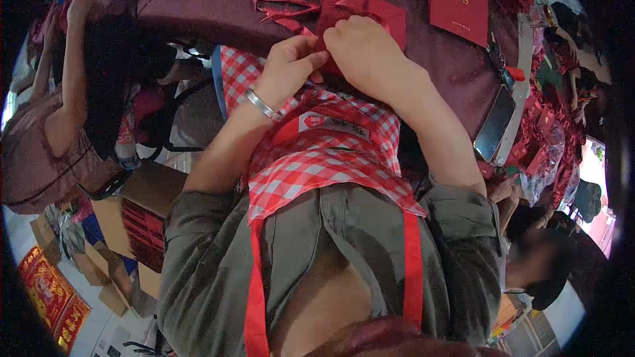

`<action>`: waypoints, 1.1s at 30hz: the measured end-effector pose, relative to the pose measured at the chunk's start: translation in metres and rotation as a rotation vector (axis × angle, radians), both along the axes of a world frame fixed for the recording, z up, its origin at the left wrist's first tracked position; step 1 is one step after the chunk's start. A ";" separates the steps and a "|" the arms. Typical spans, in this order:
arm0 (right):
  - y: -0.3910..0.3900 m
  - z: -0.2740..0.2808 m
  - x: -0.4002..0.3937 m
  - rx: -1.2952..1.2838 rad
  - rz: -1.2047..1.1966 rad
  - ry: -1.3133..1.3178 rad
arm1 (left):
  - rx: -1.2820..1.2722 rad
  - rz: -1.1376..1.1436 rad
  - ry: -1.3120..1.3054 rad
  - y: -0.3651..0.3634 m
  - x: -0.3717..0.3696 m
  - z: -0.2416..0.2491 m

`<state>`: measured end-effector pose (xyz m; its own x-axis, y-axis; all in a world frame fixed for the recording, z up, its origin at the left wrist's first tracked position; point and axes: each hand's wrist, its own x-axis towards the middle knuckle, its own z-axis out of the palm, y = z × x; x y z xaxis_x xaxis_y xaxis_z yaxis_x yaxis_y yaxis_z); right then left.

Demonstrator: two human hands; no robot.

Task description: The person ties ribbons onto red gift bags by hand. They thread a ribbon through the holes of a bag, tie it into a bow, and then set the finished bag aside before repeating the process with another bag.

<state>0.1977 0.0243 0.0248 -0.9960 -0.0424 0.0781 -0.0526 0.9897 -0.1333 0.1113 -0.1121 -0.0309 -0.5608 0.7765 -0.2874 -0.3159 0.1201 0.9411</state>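
A red paper gift bag lies at the table's near edge, in front of my body. A loose red ribbon runs down from the far side of the table to my fingers. My left hand, with a silver bracelet at its wrist, is closed in a pinch on the ribbon beside the bag. Over the bag rests my right hand, its fingers curled down and together. What those fingers hold is hidden beneath the hand. The two hands are close together, fingertips nearly meeting.
Another red gift bag with a gold logo lies on the dark red tablecloth. A phone sits at the right edge. People are on both sides: an arm at left, a head at right. Cardboard boxes stand lower left.
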 end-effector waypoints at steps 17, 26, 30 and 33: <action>0.016 -0.015 -0.012 -0.027 0.165 -0.001 | -0.008 -0.029 0.096 -0.001 -0.002 -0.003; 0.026 -0.030 -0.012 -0.212 0.089 -0.054 | -0.009 0.042 0.061 -0.001 0.003 -0.003; 0.027 -0.019 -0.019 -0.257 0.034 -0.169 | -0.060 -0.041 0.196 -0.001 -0.001 -0.001; 0.028 -0.013 -0.028 -0.218 0.121 -0.217 | -0.062 -0.066 0.202 0.001 -0.002 0.002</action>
<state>0.1701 0.0520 0.0114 -0.9792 -0.1669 -0.1155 -0.1149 0.9249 -0.3624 0.1094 -0.1116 -0.0292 -0.5605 0.7977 -0.2224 -0.1111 0.1937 0.9748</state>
